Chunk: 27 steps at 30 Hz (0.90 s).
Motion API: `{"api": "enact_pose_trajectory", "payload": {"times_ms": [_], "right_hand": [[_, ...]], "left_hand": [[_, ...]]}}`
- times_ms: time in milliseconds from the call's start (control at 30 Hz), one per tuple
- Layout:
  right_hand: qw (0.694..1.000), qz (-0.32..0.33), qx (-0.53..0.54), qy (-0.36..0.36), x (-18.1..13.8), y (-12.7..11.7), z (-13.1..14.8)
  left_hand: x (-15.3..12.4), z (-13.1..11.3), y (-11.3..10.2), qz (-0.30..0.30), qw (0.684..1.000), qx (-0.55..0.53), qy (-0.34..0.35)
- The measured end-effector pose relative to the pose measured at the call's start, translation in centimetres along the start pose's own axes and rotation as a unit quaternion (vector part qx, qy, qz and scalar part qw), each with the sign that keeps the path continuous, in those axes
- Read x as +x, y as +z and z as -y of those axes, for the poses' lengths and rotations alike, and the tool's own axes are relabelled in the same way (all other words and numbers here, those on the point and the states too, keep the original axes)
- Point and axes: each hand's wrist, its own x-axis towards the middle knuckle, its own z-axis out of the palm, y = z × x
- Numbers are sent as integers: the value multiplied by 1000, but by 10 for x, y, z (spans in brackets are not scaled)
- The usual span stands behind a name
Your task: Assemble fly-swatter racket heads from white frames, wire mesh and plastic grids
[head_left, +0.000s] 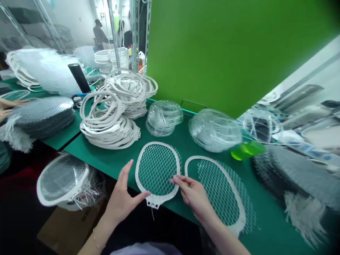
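Note:
A white plastic racket-head frame (137, 170) lies on the green table with a diamond-patterned wire mesh (158, 169) across it. The mesh sticks out past the frame's upper right rim. My left hand (121, 198) is open at the frame's lower left, its thumb by the bottom rim near the neck. My right hand (195, 196) has thumb and fingers pinched together over the right rim; what lies between the fingertips is hidden. To the right, partly behind my right forearm, lies a second white frame (233, 187) with a loose mesh (248, 198) overlapping it off-centre.
White frames (111, 132) are piled at back left, near two stacks of clear rings (164, 118) (215, 129). Mesh stacks stand at right (300, 173) and left (45, 117). Meshed frames (63, 180) hang below the table's left edge. A green panel (212, 53) rises behind. Another person's hand (7, 108) shows at far left.

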Motion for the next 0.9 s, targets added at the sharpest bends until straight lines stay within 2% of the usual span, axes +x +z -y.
{"api": "enact_pose_trajectory", "payload": {"times_ms": [167, 300, 400, 533, 567, 633, 700, 767, 833, 867, 900], "right_hand": [[1000, -9, -9, 2, 5, 5, -4], [999, -19, -43, 7, 9, 6, -5], [996, -16, -82, 10, 11, 7, -3], [980, 30, -195, 7, 8, -3, 13], [972, 23, -232, -6, 5, -8, 18], [948, -38, -304, -82, -2, -17, 24], [895, -95, -376, -218, -10, -20, 21], [822, -67, -455, -337, -17, -14, 10], [763, -4, -519, -386, -22, -5, -2], [748, 21, -537, -390, -23, -3, -6], [746, 37, -541, -388, -24, -3, -9]], "left_hand": [[1, 5, 4, 86, 991, 80, 60], [2, 10, 5, 96, 984, 117, 89], [3, 14, 5, 113, 970, 159, 143], [3, 18, 6, 127, 950, 215, 186], [3, 18, 6, 128, 948, 224, 189], [4, 17, 5, 128, 944, 234, 193], [4, 16, 5, 127, 942, 238, 198], [4, 15, 5, 127, 939, 244, 205], [5, 17, 5, 136, 933, 256, 215], [5, 18, 4, 144, 929, 263, 218], [5, 20, 2, 153, 925, 270, 219]]}}
